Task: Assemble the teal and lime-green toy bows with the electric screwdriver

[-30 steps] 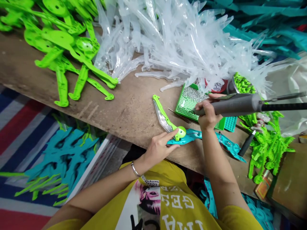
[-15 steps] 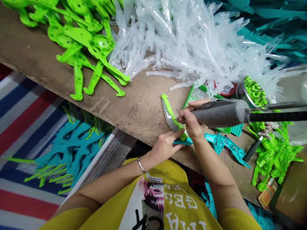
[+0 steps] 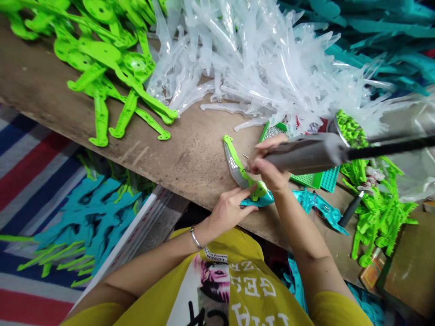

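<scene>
My right hand (image 3: 273, 170) is wrapped around a grey electric screwdriver (image 3: 306, 154), which lies nearly level, slightly blurred, a cord running off to the right. Its tip is at a bright green plastic leg piece (image 3: 234, 151) backed by a clear plastic piece (image 3: 234, 168). Just below, my left hand (image 3: 229, 208) pinches the end of a teal plastic body (image 3: 260, 199), index finger on the green part and thumb on the teal edge. My right wrist hides part of the teal body, which reappears to the right. A small screw (image 3: 245, 156) shows near the tip.
Clear plastic pieces (image 3: 251, 68) are heaped at the back, with green parts (image 3: 98, 54) left and teal parts (image 3: 384, 40) right. A green tray of screws (image 3: 276, 130), a metal bowl (image 3: 335, 124) and a black-handled tool (image 3: 351, 210) lie right. Teal assemblies (image 3: 91, 208) rest on striped sheeting.
The whole view has shifted slightly, so most things appear a little further left. The screwdriver's rear end is blurred by motion. Both hands keep their holds.
</scene>
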`<state>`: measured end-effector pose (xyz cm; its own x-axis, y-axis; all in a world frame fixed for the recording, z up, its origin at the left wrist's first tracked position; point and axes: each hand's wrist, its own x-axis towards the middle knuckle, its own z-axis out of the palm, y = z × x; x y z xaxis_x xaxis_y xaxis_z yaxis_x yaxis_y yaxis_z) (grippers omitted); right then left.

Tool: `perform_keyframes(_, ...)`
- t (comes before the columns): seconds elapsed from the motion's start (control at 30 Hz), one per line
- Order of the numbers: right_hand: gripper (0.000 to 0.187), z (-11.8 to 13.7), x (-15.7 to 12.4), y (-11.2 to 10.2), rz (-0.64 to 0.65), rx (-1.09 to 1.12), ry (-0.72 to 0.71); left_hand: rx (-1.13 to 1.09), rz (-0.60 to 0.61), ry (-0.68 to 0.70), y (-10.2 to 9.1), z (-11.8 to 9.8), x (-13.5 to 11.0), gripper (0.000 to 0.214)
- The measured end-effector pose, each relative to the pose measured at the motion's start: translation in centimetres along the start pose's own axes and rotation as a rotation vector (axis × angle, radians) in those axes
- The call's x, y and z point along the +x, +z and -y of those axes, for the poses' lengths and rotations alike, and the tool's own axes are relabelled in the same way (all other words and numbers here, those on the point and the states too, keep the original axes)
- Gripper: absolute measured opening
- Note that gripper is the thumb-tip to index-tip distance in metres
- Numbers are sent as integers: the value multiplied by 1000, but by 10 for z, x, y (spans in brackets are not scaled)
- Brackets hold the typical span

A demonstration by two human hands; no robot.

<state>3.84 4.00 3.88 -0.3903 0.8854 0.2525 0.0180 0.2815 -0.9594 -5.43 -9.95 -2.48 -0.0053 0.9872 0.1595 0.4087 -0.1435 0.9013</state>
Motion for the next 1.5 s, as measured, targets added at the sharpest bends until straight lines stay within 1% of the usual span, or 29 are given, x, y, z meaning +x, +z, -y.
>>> perform_keyframes(0.1, 36, -3, 3, -17, -275, 39, -155, 6, 3, 20, 0, 1, -1, 68)
perform_keyframes(0.17, 31, -7, 8, -26, -452, 62, -210, 0, 0, 39, 0, 2, -2, 70)
perform_keyframes(0.23, 30, -13, 11, -33, -527, 62, -202, 3, -1, 55, 0, 2, -2, 72)
perform_keyframes(0.33, 37, -22, 13, -37, -563, 28, -141, 14, 6, 60, 0, 2, -3, 74)
perform_keyframes(0.4, 41, -26, 13, -37, -568, 7, -106, 19, 8, 57, 1, 2, -3, 75)
perform_keyframes(0.47, 40, -28, 12, -37, -562, 9, -90, 26, 6, 55, 1, 3, -3, 73)
perform_keyframes(0.57, 37, -30, 13, -37, -543, 31, -105, 26, 1, 56, 1, 3, -3, 73)
perform_keyframes(0.7, 36, -31, 14, -38, -518, -2, -100, 2, 4, 49, 1, 4, -4, 72)
perform_keyframes(0.77, 36, -28, 15, -38, -512, -18, -91, -6, 7, 49, 2, 4, -4, 72)
perform_keyframes(0.87, 33, -14, 18, -36, -523, -7, -118, -13, 1, 33, 3, 4, -4, 71)
perform_keyframes(0.97, 29, 4, 25, -23, -520, 46, -204, -19, 3, 23, 3, 3, -4, 70)
perform_keyframes(1.0, 30, 9, 28, -16, -497, 56, -224, -19, 6, 20, 3, 3, -4, 69)
perform_keyframes(1.07, 35, 12, 35, 2, -423, 59, -221, -12, 9, 5, 3, 2, -4, 70)
perform_keyframes(1.17, 38, 3, 49, 30, -336, 75, -180, -16, 16, -10, 3, 2, -4, 71)
perform_keyframes(1.27, 38, -12, 59, 49, -283, 91, -170, -37, 23, 2, 4, 3, -4, 70)
perform_keyframes(1.37, 39, -22, 65, 58, -247, 96, -152, -14, 33, 4, 5, 4, -5, 69)
perform_keyframes(1.5, 38, -26, 68, 61, -251, 148, -139, -7, 45, 10, 5, 5, -5, 67)
